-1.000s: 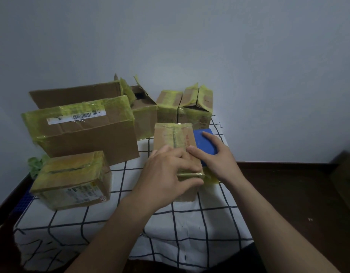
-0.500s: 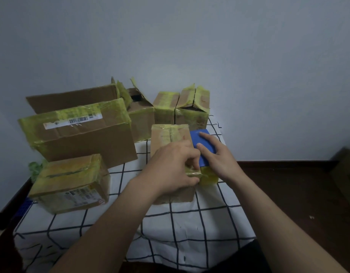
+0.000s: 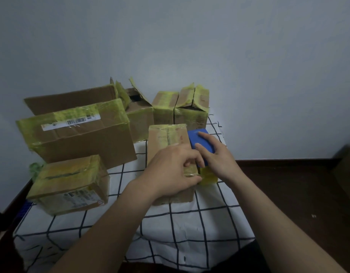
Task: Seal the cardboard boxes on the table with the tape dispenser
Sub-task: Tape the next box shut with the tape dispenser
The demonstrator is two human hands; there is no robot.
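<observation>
A narrow cardboard box [image 3: 166, 136] with yellowish tape along its top seam lies in the middle of the checked tablecloth [image 3: 189, 233]. My left hand [image 3: 170, 170] rests on the box's near end, fingers curled, and pinches a tape strip at its right edge. Right beside the box is the blue tape dispenser [image 3: 197, 138], with its yellow tape roll [image 3: 208, 176] below. My right hand [image 3: 219, 158] lies over the dispenser and grips it, thumb against the blue body.
A large taped box [image 3: 81, 138] stands at the left and a smaller taped box [image 3: 67, 182] sits in front of it. Three boxes with raised flaps [image 3: 140, 119] [image 3: 164, 109] [image 3: 191, 113] line the wall. Dark floor [image 3: 288, 184] lies to the right.
My left hand has curled its fingers and shifted right towards the dispenser, taking the tape at the box's edge. My right hand stays on the dispenser.
</observation>
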